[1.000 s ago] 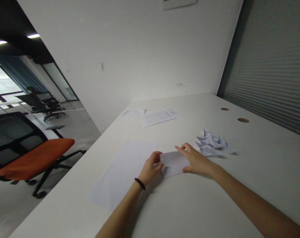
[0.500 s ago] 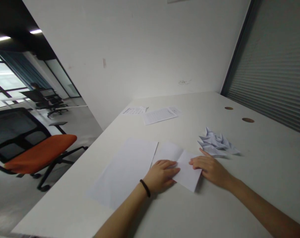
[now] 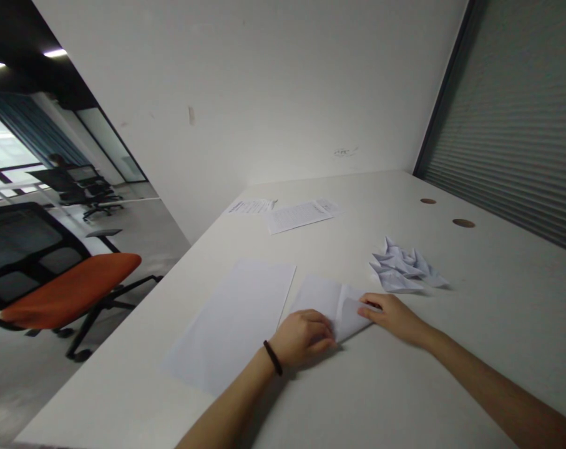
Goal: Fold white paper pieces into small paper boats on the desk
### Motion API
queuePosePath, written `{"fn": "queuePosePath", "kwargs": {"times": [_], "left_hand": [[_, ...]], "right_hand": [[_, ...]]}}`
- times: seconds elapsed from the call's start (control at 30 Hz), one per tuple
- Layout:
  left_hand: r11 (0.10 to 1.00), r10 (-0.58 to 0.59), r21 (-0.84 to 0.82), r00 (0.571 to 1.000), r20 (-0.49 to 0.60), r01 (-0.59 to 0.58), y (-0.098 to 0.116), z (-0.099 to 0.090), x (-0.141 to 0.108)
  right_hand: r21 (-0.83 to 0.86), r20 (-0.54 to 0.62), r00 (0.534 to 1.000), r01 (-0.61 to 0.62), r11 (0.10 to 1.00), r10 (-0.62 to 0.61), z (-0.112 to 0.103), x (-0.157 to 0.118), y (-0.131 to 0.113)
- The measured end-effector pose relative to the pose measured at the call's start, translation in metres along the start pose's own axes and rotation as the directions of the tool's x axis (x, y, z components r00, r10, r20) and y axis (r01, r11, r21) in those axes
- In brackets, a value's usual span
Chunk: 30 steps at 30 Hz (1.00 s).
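Note:
A partly folded sheet of white paper (image 3: pixel 316 293) lies on the table, a crease near its middle and its right part folded over. My left hand (image 3: pixel 306 337), with a dark band at the wrist, curls its fingers on the near edge of that sheet; some fingertips are hidden. At the right edge, my right hand (image 3: pixel 389 317) pinches the folded part between thumb and fingers. Just beyond it sits a small heap of folded paper pieces (image 3: pixel 401 268) with pointed tips. Left of the hands, flat white sheets (image 3: pixel 236 318) rest on the table.
Printed pages (image 3: pixel 301 216) lie farther back on the white table (image 3: pixel 474 349), near the wall. Two round holes, one of them the nearer hole (image 3: pixel 463 223), are at the right. An orange-seated chair (image 3: pixel 72 290) stands beyond the left edge. A person sits far off.
The right part of the sheet has been folded over, and its near corner no longer sticks out toward me. My right hand has changed to a pinch; my left fingers are more curled.

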<state>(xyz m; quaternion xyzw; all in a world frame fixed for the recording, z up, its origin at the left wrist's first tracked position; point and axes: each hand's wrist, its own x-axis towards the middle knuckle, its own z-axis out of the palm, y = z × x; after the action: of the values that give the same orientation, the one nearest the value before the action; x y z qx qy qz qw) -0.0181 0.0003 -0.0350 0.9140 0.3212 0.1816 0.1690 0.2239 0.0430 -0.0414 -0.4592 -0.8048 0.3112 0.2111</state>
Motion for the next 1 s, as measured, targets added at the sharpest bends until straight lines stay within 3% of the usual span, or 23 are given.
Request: {"fn": "queuePosePath", "kwargs": {"times": [0.13,0.3,0.5,0.67,1.0], "left_hand": [[0.999,-0.032,0.042,0.999,0.017,0.031,0.001,-0.003,-0.003],[0.992,0.063,0.109,0.996,0.061,-0.070,0.005,-0.001,-0.001],[0.999,0.028,0.035,0.998,0.059,-0.030,0.006,0.000,-0.004],[0.997,-0.017,0.072,0.998,0.054,0.013,0.009,-0.001,-0.005],[0.967,0.038,0.247,0.996,0.086,-0.058,0.014,0.001,-0.001]], "right_hand": [[0.015,-0.065,0.997,-0.035,0.999,0.036,0.011,0.007,0.000],[-0.037,-0.127,0.989,-0.076,0.996,0.071,0.016,0.007,-0.001],[-0.027,-0.172,0.981,-0.095,0.995,0.089,0.022,0.006,0.004],[-0.045,-0.190,0.980,-0.075,0.996,0.065,0.025,0.005,0.009],[-0.162,-0.235,0.972,-0.038,0.986,-0.001,0.028,0.004,0.007]]}}
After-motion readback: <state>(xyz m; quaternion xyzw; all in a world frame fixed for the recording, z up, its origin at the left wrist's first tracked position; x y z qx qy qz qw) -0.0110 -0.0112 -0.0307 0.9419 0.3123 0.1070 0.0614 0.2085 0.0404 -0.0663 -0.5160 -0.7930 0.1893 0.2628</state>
